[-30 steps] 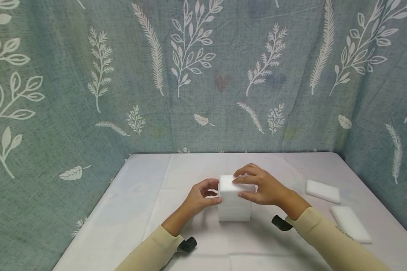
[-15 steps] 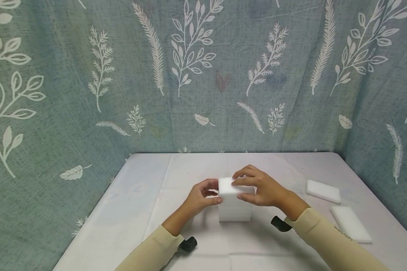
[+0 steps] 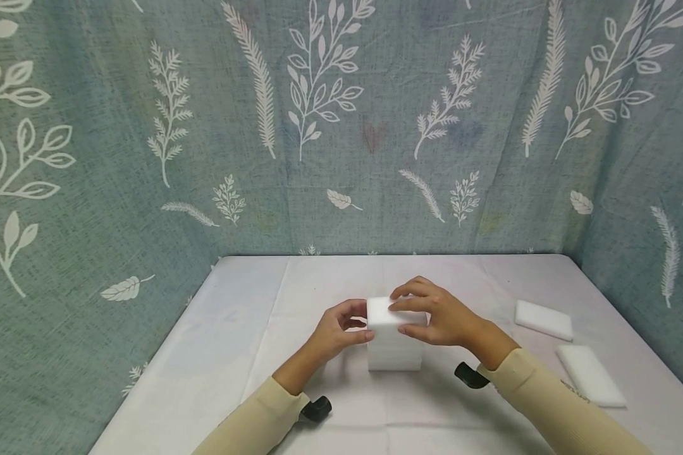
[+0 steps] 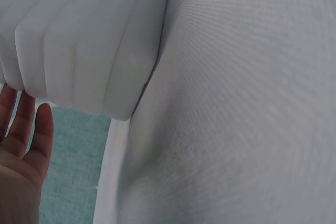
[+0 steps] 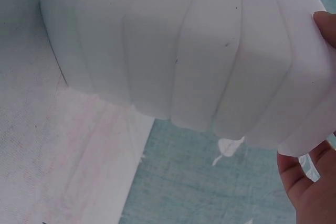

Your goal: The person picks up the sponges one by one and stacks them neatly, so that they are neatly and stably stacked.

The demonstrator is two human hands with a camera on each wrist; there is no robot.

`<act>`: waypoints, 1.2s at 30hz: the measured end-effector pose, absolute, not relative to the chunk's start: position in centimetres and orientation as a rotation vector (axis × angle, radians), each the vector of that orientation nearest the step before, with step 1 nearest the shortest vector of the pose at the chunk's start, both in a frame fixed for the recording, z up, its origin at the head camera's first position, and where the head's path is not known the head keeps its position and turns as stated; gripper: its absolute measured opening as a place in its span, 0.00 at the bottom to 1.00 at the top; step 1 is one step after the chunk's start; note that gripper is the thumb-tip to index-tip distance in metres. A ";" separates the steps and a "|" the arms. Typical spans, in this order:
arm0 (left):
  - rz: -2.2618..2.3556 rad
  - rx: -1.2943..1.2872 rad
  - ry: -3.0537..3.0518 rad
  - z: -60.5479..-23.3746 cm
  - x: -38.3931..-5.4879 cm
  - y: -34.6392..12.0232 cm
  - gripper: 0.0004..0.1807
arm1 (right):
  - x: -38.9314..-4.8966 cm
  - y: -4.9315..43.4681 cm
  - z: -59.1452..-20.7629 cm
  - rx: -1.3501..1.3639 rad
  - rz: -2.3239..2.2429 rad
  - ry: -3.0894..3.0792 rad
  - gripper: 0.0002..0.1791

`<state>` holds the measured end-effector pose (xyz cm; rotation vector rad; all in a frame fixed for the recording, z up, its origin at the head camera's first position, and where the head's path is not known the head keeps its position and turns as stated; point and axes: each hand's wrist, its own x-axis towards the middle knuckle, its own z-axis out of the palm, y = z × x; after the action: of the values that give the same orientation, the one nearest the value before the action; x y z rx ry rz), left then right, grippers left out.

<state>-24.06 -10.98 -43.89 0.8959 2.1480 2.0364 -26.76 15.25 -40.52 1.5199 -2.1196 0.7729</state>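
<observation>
Several white foam sponge blocks (image 3: 394,354) stand piled flat, one on another, in the middle of the table. My left hand (image 3: 337,330) grips the pile's upper left side, thumb at the front corner; in the left wrist view its fingers (image 4: 39,137) reach the far edges of the upper blocks. Over the top right is my right hand (image 3: 446,318), pinching the uppermost sponge (image 3: 380,309) between thumb and fingers. The right wrist view shows its thumb (image 5: 326,27) on the near side and fingertips (image 5: 291,174) at the far edge. Block edges are slightly uneven.
Two loose white sponges lie to the right, one farther back (image 3: 543,320) and one nearer (image 3: 590,375). A white cloth covers the table (image 3: 296,360). Green-blue leaf-patterned curtain (image 3: 370,208) hangs behind and along both sides. Black wrist-worn pieces (image 3: 317,409) sit under the sleeves.
The right hand and the top sponge have come down slightly since a second ago. The left hand keeps its place, and the loose sponges lie as before.
</observation>
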 end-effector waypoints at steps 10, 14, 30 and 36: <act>2.016 0.906 2.168 -43.9 -24.2 -11.0 0.28 | -26.8 15.4 -40.6 1.526 0.776 -2.115 0.17; 2.017 0.898 2.165 -44.0 -24.2 -10.9 0.29 | -26.8 15.4 -40.7 1.525 0.781 -2.123 0.17; 1.977 0.893 2.217 -46.3 -25.7 -11.2 0.30 | -26.5 15.5 -40.6 1.517 0.745 -2.130 0.19; 1.942 0.856 2.267 -46.5 -25.8 -11.3 0.31 | -26.5 15.6 -40.4 1.522 0.744 -2.132 0.22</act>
<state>-25.79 -11.31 -46.48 0.8565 2.2672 1.9419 -26.47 15.62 -40.39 1.5219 -2.1323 0.7444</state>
